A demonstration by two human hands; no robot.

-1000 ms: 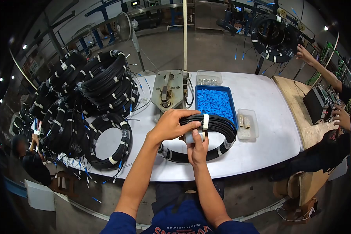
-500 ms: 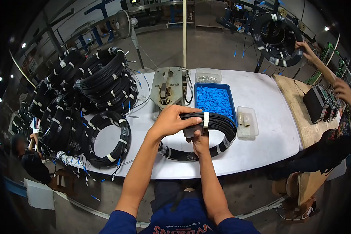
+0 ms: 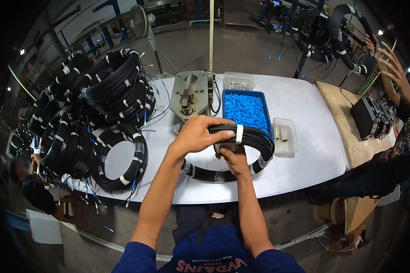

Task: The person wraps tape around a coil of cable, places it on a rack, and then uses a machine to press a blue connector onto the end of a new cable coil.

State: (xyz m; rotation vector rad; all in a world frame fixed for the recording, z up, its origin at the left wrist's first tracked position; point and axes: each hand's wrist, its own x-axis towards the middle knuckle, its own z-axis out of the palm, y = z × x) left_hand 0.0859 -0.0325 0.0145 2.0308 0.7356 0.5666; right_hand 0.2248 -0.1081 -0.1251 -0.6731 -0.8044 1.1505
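Cable coil (image 3: 261, 138): gripped in both hands, far arc lifted, near arc stretching low over the white surface (image 3: 319, 141); cannot tell if touching it.
Left hand (image 3: 195, 136): closed over the top of the far arc, just beside the white band (image 3: 239, 135), pressing with thumb on the near side.
Right hand (image 3: 237, 160): reaching up within the ring, closed on a greyish piece (image 3: 230, 146) against the underside of the bundle; too shadowed to name for certain.
Blue tray (image 3: 224, 111): just beyond the coil, full of small blue parts (image 3: 246, 110).
Metal device (image 3: 197, 93): beyond the left hand, near the tray.
Clear tub (image 3: 293, 139): to the right of the coil, holding small rolls (image 3: 284, 133).
Coil pile (image 3: 111, 93): well to the left of the hands, trailing thin leads with blue and white ends.
Slack risk: likely to fan out on easing the left thumb, with many smooth strands bunched under one grip.
Pinch risk: could trap a fingertip between greyish piece and bundle, working half hidden underneath.
Snag risk: could catch the tray rim on swinging the coil outward, being so near.
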